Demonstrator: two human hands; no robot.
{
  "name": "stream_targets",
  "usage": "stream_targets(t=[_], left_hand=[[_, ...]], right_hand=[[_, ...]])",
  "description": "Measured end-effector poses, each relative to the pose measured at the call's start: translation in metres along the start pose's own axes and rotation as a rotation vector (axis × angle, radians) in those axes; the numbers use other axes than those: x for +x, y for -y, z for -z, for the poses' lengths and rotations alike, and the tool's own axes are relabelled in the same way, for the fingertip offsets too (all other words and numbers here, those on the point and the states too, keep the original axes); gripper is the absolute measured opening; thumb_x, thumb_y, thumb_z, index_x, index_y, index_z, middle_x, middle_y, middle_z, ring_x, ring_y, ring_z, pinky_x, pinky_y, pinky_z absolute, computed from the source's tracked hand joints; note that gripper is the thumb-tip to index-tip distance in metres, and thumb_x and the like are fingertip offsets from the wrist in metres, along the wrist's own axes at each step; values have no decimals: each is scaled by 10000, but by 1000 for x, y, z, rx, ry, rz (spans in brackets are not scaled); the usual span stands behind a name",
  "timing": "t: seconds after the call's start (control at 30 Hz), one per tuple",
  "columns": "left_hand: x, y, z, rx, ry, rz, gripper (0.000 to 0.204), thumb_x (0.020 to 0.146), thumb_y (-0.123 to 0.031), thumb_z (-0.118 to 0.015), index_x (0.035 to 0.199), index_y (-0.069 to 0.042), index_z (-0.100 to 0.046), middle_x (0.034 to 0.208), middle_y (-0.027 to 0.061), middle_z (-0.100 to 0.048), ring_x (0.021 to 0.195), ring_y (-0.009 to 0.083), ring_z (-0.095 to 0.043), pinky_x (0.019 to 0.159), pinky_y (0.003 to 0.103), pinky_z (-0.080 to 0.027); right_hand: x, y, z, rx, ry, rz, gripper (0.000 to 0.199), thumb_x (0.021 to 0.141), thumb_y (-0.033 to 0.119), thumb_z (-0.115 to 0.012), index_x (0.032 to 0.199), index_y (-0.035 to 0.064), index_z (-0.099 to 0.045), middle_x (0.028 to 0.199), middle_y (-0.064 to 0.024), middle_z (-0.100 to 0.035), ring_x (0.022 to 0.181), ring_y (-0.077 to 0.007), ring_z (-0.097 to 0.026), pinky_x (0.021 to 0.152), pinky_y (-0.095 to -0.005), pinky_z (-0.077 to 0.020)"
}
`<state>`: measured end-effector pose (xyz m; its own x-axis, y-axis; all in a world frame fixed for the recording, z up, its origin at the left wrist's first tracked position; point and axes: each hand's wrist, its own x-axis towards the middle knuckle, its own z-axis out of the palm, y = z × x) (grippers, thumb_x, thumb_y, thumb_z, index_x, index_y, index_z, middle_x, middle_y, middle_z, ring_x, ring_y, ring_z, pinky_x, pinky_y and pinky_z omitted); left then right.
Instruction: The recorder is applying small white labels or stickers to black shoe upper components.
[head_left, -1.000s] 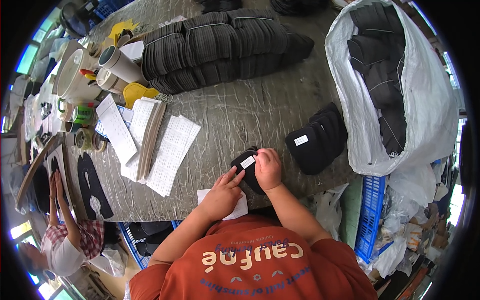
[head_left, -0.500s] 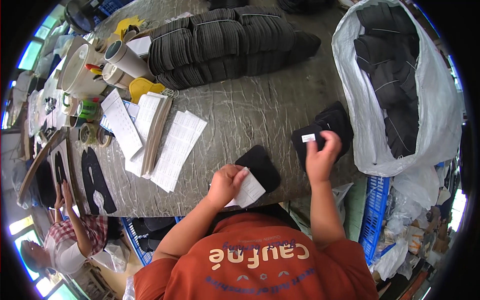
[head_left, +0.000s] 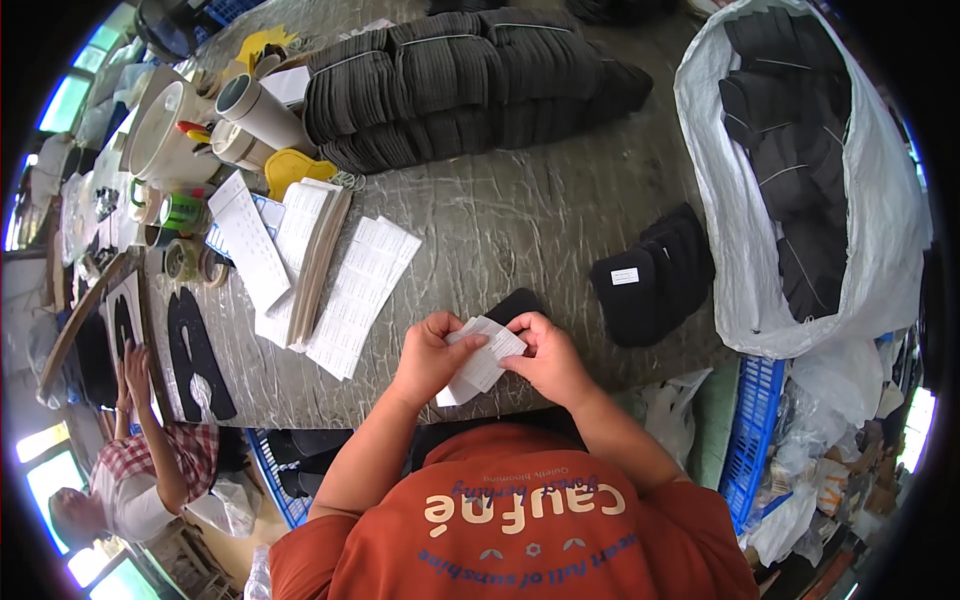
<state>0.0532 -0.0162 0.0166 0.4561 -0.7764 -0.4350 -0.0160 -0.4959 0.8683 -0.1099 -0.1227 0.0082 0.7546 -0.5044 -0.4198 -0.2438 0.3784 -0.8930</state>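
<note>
My left hand pinches a sheet of white printed labels at its left side, above the near table edge. At the sheet's right side, the thumb and fingers of my right hand are closed on it too. Behind the sheet a black fabric pad lies on the table, mostly covered by the paper and my hands. To the right rests a row of overlapping black pads; the front pad bears a small white label.
Bundled black pads line the far side. A white sack of black bundles stands right, above a blue crate. More label sheets, a white tumbler and tape rolls lie left. A co-worker is at far left.
My right hand has left the labelled pad at the right and moved left to the label sheet. Both hands now hold the sheet.
</note>
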Motion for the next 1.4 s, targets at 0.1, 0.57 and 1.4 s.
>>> stream_targets(t=[0.1,0.57,1.4], left_hand=[[-8,-7,-1,152,-48,38,229,778,-165,-774,843,16,-649,704,69,-658,642,91,-590,572,289,-486],[-22,10,-26,723,244,-657,195,831,-183,-625,838,11,-618,1237,195,-560,1222,354,-482,979,427,-425],[-18,18,-35,1029,312,-556,254,847,-192,-560,1004,-6,-631,1422,129,-446,1323,276,-391,1090,505,-293]], right_hand=[[-2,0,3,14,-19,-123,259,814,-30,-661,1030,-12,-519,820,-62,-645,724,-92,-596,647,-245,-484],[28,-32,28,-240,-279,134,33,852,18,-643,844,-9,-626,721,-19,-634,664,-59,-568,616,-235,-466],[35,-34,17,-485,-449,92,302,769,72,-720,1027,24,-571,696,-113,-663,637,-225,-656,598,-341,-503]])
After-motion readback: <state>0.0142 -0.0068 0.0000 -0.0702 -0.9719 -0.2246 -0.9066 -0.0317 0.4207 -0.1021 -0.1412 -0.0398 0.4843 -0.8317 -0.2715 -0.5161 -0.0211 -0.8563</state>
